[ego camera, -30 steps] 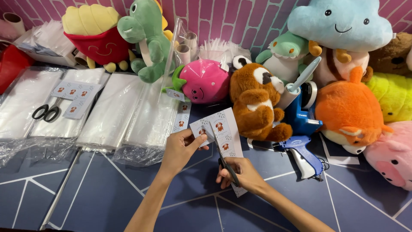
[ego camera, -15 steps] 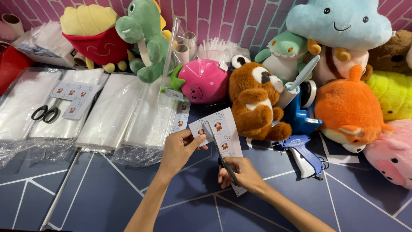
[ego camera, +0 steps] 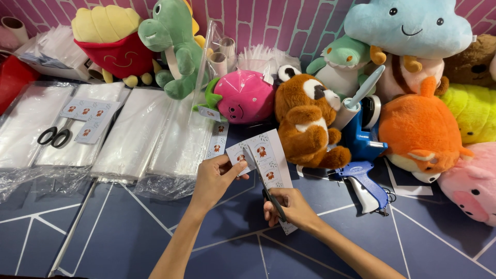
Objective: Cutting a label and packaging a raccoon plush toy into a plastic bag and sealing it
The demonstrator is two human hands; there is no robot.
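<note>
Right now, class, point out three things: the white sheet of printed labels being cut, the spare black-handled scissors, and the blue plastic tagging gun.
white sheet of printed labels [ego camera: 273,155], head view, on its upper right part.
black-handled scissors [ego camera: 54,137], head view, on the handle loops.
blue plastic tagging gun [ego camera: 361,175], head view, on its body.

A dark blue counter [ego camera: 119,232] with pale angular lines carries everything. On its left lie stacks of clear plastic bags [ego camera: 134,134], with black-handled scissors [ego camera: 54,136] and small sticker strips [ego camera: 88,116] resting on them. Along the back stand plush toys: a green dinosaur [ego camera: 173,49], a pink strawberry [ego camera: 245,95], a brown red panda [ego camera: 307,121] and an orange fox [ego camera: 421,129]. A blue tagging gun [ego camera: 364,181] lies near the panda.
</note>
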